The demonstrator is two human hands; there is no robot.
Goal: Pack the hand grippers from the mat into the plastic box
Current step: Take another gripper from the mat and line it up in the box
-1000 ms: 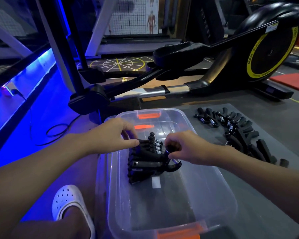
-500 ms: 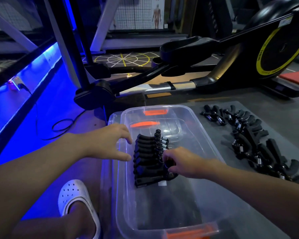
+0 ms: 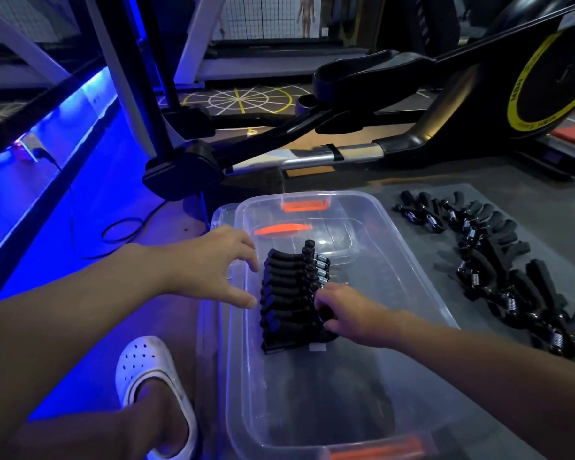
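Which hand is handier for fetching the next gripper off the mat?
Right hand: the loose black spring hand grippers lie on the grey mat at its side of the clear plastic box; the left hand hovers by its opposite rim.

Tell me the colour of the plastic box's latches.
The latches are orange, best seen in the head view.

Grey mat (image 3: 538, 210) bearing clear plastic box (image 3: 352, 194) and loose hand grippers (image 3: 498, 270).

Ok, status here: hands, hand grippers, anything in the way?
Left hand open at plastic box rim. Right hand grips stacked hand grippers inside. Loose hand grippers on mat. Nothing blocking.
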